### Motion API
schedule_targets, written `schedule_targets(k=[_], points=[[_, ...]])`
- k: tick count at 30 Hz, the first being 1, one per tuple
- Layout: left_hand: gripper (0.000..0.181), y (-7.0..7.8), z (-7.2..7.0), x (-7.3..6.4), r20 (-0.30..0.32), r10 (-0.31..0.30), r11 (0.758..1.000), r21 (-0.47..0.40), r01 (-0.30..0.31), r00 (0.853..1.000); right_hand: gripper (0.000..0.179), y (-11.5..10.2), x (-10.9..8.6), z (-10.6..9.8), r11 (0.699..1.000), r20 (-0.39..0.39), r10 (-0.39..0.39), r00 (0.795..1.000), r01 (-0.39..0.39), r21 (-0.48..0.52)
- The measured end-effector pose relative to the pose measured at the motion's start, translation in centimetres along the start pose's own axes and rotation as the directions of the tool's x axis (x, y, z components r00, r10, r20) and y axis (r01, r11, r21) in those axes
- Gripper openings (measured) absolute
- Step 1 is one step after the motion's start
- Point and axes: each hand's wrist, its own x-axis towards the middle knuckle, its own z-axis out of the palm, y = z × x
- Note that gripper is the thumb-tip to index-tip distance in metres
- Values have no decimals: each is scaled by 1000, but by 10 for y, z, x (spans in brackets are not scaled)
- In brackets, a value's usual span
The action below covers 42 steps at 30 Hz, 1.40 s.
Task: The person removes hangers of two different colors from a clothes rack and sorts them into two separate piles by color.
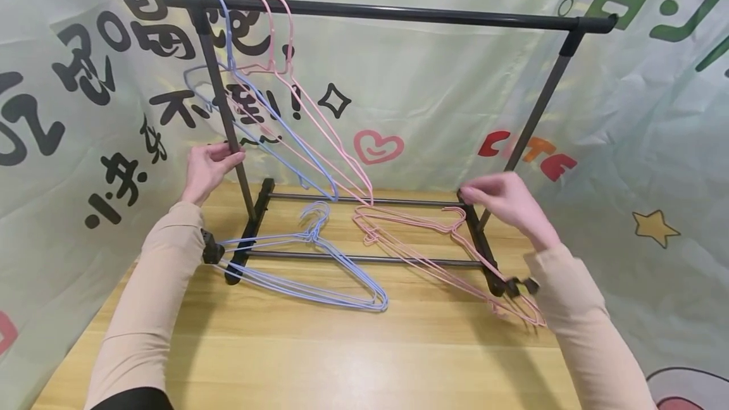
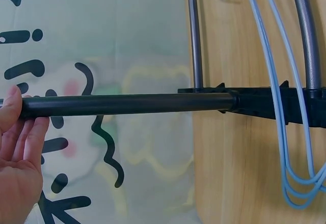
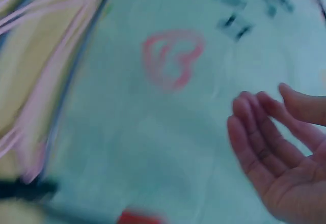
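A black metal clothes rack (image 1: 398,13) stands on the table. My left hand (image 1: 207,173) holds its left upright (image 2: 127,104) between thumb and fingers, low on the pole. On the left part of the top bar hang one blue hanger (image 1: 230,40) and two pink hangers (image 1: 272,33). My right hand (image 1: 507,201) is near the right upright, its fingers loosely bent; in the right wrist view nothing lies between them. Several blue hangers (image 1: 315,235) rest across the base at left, and several pink hangers (image 1: 455,228) at right, below the right hand.
The rack's base has two thin crossbars (image 1: 364,259) between black feet (image 1: 494,283) on the wooden table (image 1: 319,359). Behind and beside it hangs a pale green printed cloth (image 1: 427,81). The pink hangers reach past the right foot.
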Motion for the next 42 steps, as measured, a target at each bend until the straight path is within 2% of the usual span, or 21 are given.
schedule_targets(k=[3,6,8,10,14,17,21,25,33,42], points=[[49,-1,-2,0,-1,-2,1000,3,2,1000,29,-42,37,9,986,28,-94,995,89,142],[49,-1,-2,0,7,1,1000,5,-1,1000,31,-79,70,24,941,88,-165,982,130,314],[47,-1,-2,0,8,2,1000,4,-2,1000,32,-100,87,33,896,142,-193,971,115,429],[47,-1,-1,0,5,7,1000,7,-7,1000,33,-118,101,41,862,201,-190,961,66,503],[46,-1,0,1,-11,21,1000,19,-21,1000,34,-140,117,52,846,288,-152,946,-26,533],[43,-1,0,1,-22,28,999,26,-27,999,34,-148,124,57,839,315,-153,937,-46,542],[42,-2,0,1,-27,31,999,20,-30,999,33,-152,129,62,812,332,-172,927,-57,581],[42,-2,0,1,-23,21,999,28,-21,1000,30,-153,131,65,814,325,-185,927,-41,579],[37,-2,0,1,-10,16,1000,-13,-16,1000,15,-153,134,67,830,263,-189,946,11,557],[44,-4,1,2,-23,24,1000,-8,-24,999,15,-151,132,65,834,175,-167,970,45,550]])
